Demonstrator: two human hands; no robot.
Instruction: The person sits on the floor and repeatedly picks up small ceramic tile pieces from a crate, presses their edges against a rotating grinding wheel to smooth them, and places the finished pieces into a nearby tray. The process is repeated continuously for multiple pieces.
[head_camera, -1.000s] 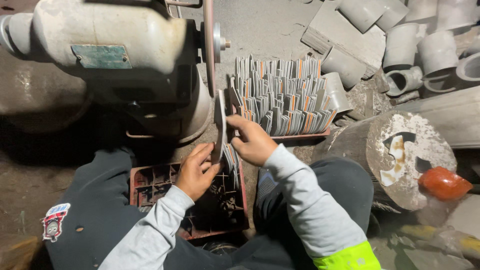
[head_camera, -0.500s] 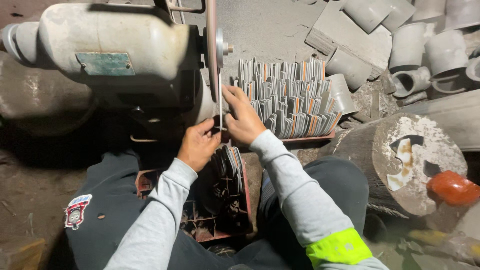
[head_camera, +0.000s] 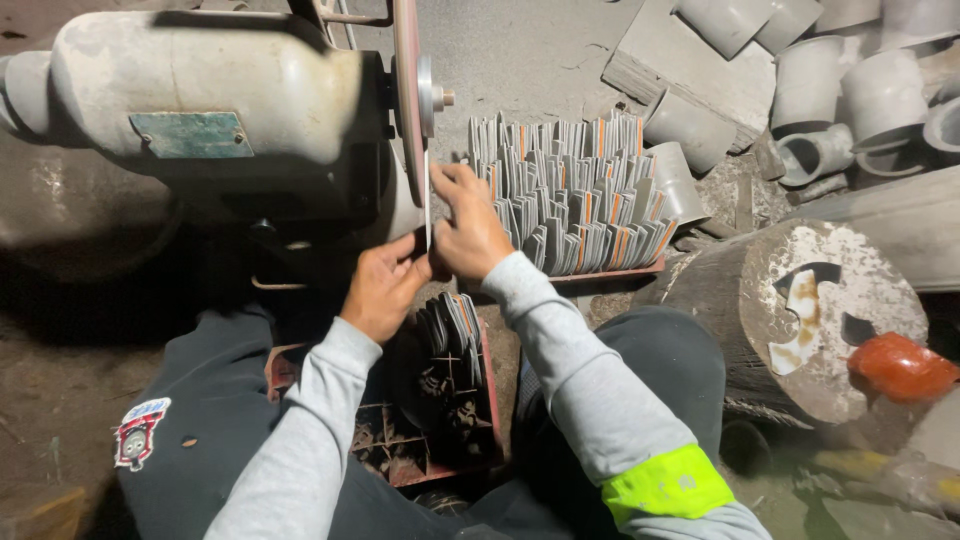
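Thin grey metal blade (head_camera: 428, 200), held upright against grinding wheel (head_camera: 407, 100), left hand (head_camera: 385, 285) pinching its lower end, right hand (head_camera: 468, 225) gripping its top, both raised from the red tray (head_camera: 490, 400) since earlier, full rack (head_camera: 575, 195) behind

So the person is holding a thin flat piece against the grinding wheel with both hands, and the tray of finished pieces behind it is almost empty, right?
Not quite. In the head view the tray behind the hands is packed full of upright flat pieces, not almost empty. The rest holds: the left hand and right hand together hold a thin flat piece at the edge of the grinding wheel.
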